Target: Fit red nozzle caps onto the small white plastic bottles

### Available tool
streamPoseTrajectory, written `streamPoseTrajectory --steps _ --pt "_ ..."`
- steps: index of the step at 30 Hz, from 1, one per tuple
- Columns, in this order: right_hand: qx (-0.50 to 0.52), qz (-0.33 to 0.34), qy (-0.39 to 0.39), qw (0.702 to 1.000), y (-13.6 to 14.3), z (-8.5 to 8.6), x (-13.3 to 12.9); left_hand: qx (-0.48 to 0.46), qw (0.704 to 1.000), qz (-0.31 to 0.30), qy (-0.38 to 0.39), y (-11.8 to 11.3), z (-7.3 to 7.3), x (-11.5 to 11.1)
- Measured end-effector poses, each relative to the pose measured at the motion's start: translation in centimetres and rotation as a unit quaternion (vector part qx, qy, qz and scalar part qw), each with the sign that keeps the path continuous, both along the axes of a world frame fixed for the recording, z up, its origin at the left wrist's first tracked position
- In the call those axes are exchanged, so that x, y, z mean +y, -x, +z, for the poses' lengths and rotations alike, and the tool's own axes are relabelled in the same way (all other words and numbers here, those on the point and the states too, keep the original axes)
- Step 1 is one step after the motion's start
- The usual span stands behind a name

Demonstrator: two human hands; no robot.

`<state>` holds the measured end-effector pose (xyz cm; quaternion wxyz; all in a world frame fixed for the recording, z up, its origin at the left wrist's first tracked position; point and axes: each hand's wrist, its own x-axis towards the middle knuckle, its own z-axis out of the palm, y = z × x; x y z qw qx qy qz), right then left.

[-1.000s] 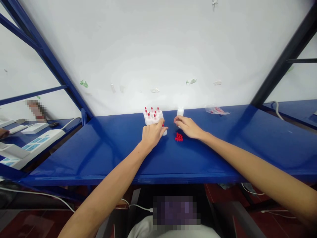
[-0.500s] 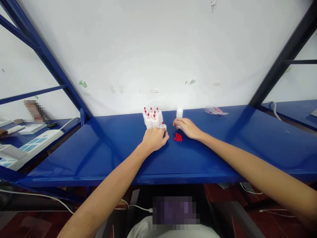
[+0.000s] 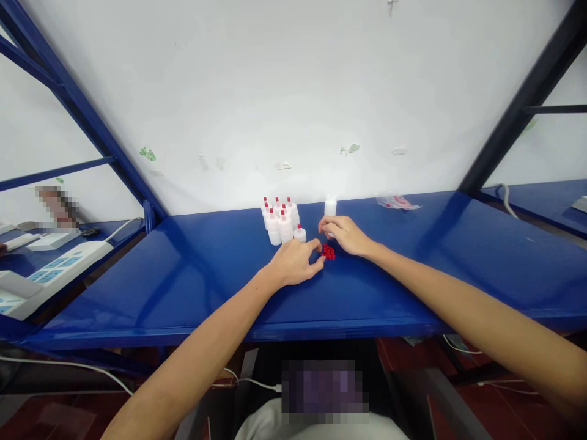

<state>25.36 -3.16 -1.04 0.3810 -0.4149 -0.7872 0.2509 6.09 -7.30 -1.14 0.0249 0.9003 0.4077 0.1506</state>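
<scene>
My left hand [image 3: 297, 261] reaches in from the left, thumb and forefinger spread at the edge of a small pile of red caps [image 3: 329, 252]. Just behind it stands a white bottle [image 3: 299, 234] with a red tip, its lower part hidden by the hand. Several more white bottles with red-tipped nozzles [image 3: 274, 230] are grouped upright behind that. My right hand [image 3: 345, 234] is curled beyond the caps, with white plastic showing under its fingers. A white bottle [image 3: 330, 206] without a red tip rises behind those fingers; its lower part is hidden.
The blue table [image 3: 206, 269] runs along a white wall [image 3: 293, 91]. A clear plastic bag [image 3: 398, 201] with red on it lies at the back right. Blue frame posts slope up at left and right. A white power strip [image 3: 64, 272] lies beyond the left end.
My left hand has moved right, away from the grouped bottles to the red caps, and its thumb and forefinger have parted. My right hand stays nearly in place. The view has shifted slightly.
</scene>
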Motion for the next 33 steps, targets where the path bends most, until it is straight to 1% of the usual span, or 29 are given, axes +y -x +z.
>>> streamPoseTrajectory --steps 2,4,7,9,12,14,16,18,20,26,33 --pt "-0.003 0.001 0.0 1.0 0.1 0.0 -0.1 0.021 1.0 0.001 -0.011 -0.1 0.0 0.0" --pt "0.007 0.005 0.002 1.0 0.1 0.0 -0.1 0.034 0.999 -0.014 -0.023 -0.1 0.1 0.0" --pt "0.044 0.022 0.004 0.999 0.0 0.0 -0.4 0.013 0.999 -0.035 -0.03 -0.2 0.2 0.1" --pt "0.06 0.05 0.004 0.997 -0.1 0.1 -0.6 -0.037 0.998 -0.031 -0.036 -0.2 0.2 0.1" --pt "0.052 0.11 -0.011 0.992 -0.2 0.3 -1.2 -0.151 0.987 -0.019 -0.058 -0.1 0.2 0.2" --pt "0.031 0.145 -0.034 0.988 0.0 0.5 -1.6 -0.214 0.974 -0.033 -0.072 -0.1 0.1 0.3" --pt "0.018 0.16 -0.057 0.985 0.3 0.7 -1.9 -0.244 0.965 -0.066 -0.071 0.0 -0.1 0.4" --pt "0.014 0.16 -0.066 0.985 0.6 0.8 -2.2 -0.259 0.959 -0.093 -0.061 0.1 -0.3 0.5" --pt "0.013 0.154 -0.062 0.986 0.7 0.8 -2.3 -0.269 0.957 -0.101 -0.049 0.1 -0.4 0.5" --pt "0.0 0.138 -0.058 0.989 0.7 0.9 -2.3 -0.234 0.968 -0.084 -0.021 0.1 -0.2 0.1" --pt "0.01 0.121 -0.045 0.992 1.1 1.4 -2.7 -0.222 0.971 -0.067 -0.058 0.3 -0.5 0.3"
